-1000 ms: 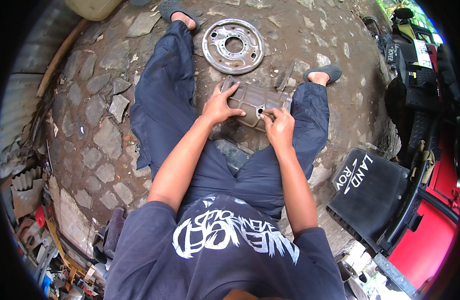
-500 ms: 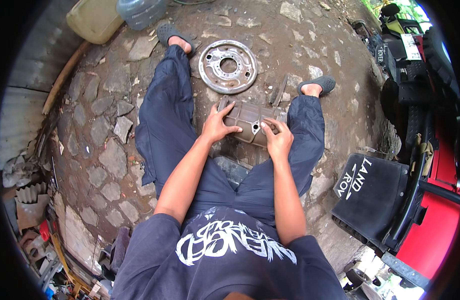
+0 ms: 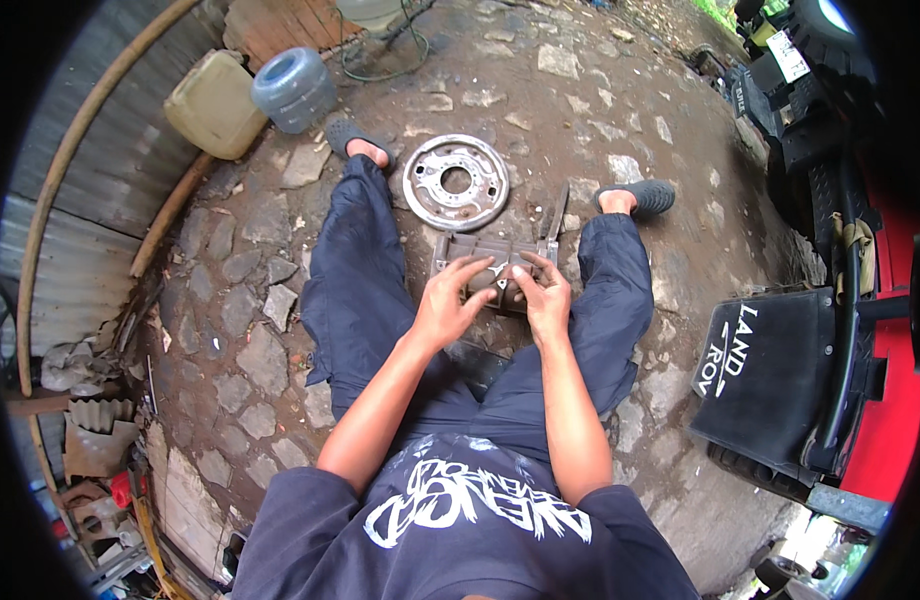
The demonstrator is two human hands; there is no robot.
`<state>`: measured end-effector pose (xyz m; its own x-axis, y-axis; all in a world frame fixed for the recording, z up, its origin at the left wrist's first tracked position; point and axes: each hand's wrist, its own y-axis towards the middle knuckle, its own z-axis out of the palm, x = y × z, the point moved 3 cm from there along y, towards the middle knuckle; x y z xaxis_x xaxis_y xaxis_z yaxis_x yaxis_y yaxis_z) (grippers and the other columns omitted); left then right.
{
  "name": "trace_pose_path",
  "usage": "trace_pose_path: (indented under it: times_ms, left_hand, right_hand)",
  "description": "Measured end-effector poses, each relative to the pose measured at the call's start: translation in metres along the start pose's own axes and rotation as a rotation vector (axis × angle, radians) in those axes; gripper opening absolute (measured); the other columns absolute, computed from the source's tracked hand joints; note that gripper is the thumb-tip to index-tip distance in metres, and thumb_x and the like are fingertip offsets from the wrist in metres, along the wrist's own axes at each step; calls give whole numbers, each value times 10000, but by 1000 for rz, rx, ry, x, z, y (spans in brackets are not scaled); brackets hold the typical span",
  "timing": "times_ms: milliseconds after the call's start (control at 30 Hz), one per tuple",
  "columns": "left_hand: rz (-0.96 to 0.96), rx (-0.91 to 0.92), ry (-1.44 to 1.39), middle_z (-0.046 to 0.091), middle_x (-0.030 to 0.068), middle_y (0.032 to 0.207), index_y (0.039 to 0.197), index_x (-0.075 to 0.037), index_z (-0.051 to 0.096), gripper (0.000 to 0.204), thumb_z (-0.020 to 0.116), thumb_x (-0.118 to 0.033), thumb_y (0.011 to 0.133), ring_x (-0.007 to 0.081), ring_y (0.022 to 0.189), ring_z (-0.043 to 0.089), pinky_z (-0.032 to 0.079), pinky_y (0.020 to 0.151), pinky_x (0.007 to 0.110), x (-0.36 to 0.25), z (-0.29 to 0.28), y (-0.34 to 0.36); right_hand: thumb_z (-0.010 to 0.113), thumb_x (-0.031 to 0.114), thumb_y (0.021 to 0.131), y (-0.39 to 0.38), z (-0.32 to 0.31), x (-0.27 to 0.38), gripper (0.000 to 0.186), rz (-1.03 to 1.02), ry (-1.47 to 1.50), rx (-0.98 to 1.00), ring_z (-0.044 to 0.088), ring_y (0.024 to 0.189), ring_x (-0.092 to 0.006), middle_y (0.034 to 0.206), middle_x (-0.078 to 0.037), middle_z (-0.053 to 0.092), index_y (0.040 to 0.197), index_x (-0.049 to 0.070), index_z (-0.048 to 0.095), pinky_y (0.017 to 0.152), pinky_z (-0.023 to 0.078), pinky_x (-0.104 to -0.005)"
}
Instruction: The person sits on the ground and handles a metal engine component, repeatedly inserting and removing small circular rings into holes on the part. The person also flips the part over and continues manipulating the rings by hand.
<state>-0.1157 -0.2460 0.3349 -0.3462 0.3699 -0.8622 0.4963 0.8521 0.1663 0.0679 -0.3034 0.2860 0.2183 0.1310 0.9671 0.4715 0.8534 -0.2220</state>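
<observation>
A ribbed, grey-brown metal casing (image 3: 462, 244) lies on the ground between my legs. Over its near left part is my left hand (image 3: 448, 308), its fingers bent and the thumb held apart from them. My right hand (image 3: 546, 302) is at the casing's right side, thumb and forefinger drawn together in a pinch. Whatever the pinch may hold is too small to make out. Between the two hands shows a small pale flange (image 3: 501, 284) with a hole; whether it is part of the casing I cannot tell. My fingers cover much of the casing's top.
Beyond the casing lies a round metal wheel disc (image 3: 428, 188), with a narrow metal bar (image 3: 560, 210) to its right. A yellowish jerrycan (image 3: 215, 105) and a blue water jug (image 3: 295, 90) stand far left. A red vehicle (image 3: 885, 400) with a black mudflap (image 3: 765, 375) borders the right.
Both hands have come closer together over the casing. My left hand has left the casing's left end and moved right. The view has tilted up, showing more ground ahead.
</observation>
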Motion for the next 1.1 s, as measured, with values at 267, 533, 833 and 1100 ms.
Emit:
trace_pose_path:
  times_ms: [267,533,833,1100]
  left_hand:
    - [62,-180,68,762,144,1057,1271,-45,742,362,797,-144,927,247,928,762,584,817,362,-27,8,-4]
    - [-672,-282,-312,758,224,1060,1162,-3,678,307,616,-283,1054,364,960,745,540,859,446,86,64,9]
    - [-588,-294,72,696,284,879,997,12,607,392,657,-373,1054,478,864,681,517,812,512,92,79,-10]
    - [-627,-394,172,627,258,742,867,17,584,447,728,-381,1009,433,681,599,492,696,502,100,70,7]
  right_hand:
    - [682,377,1051,-3,13,20,418,158,277,306,746,958,-173,1065,-97,768,1241,5,689,827,585,-317]
    - [662,527,1017,65,-58,50,590,-131,-480,187,732,1055,-180,1110,-131,801,1334,31,708,938,550,-355]
    - [696,431,989,80,-50,-37,438,-98,-783,-309,628,1236,-374,1289,-217,666,1273,99,735,1083,465,-440]
    - [653,430,1026,101,-30,-43,438,-186,-910,-187,552,1293,-395,1397,-168,607,1338,126,694,1118,421,-499]
